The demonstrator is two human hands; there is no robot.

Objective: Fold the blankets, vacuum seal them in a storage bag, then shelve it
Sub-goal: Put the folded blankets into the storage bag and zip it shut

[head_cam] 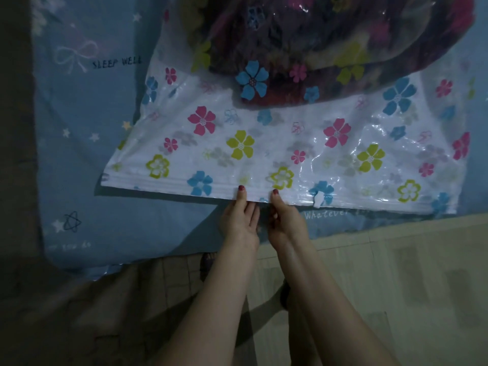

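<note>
Head view: both hands pinching the bag's zip edge

Head camera looks down at the left hand [239,220] and right hand [284,220], side by side at the near edge of the bag [237,143]. Each pinches the zip strip [163,184], thumb on top, fingers curled beneath the edge. A small white slider clip [319,199] sits on the strip just right of the right hand.

Beyond the hands, the bag's flat flowered part runs away from the strip. The blankets [330,43], a dark folded bulk, fill the bag's far part, well apart from the strip. The bag lies on a blue bedsheet [79,154]; tiled floor [396,260] shows on the near side of the strip.

By my judgement the step in hand is closing the seal. Risks from here: the pinch may skip a stretch between the hands, leaving a gap that lets air back in after vacuuming. The plastic right of the clip looks rippled, and a wrinkle caught in the strip would also spoil the seal. Whether the strip left of the hands is fully closed cannot be told.
</note>
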